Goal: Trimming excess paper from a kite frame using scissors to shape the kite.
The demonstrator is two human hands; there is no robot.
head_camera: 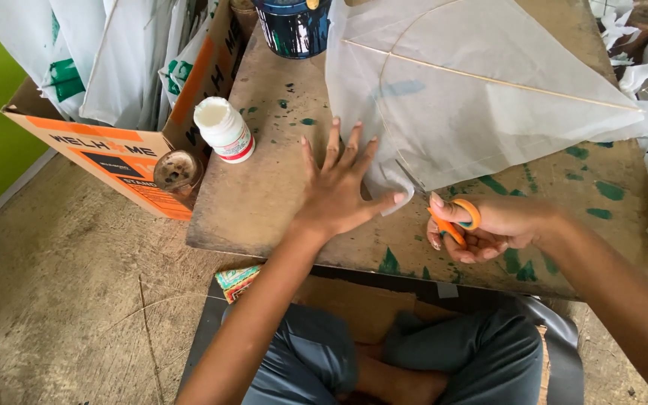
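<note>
A kite [481,90] of thin white paper with thin stick ribs is laid on a paint-stained wooden board [264,202], upper right of centre in the frame. Its lower corner is pinned flat by the left hand [339,191], fingers spread, nothing gripped. Orange-handled scissors [444,214] are held in the right hand [489,229], fingers closed through the loops, blades at the paper edge just beside the left thumb. The step in hand is judged to be trimming of the paper corner (blade gap too small to tell). The next cut calls for paper kept taut and the thumb kept off the blade line. A white glue bottle [224,129] and a cardboard box [114,154] are seen at upper left, a paint can [292,28] at top centre.
</note>
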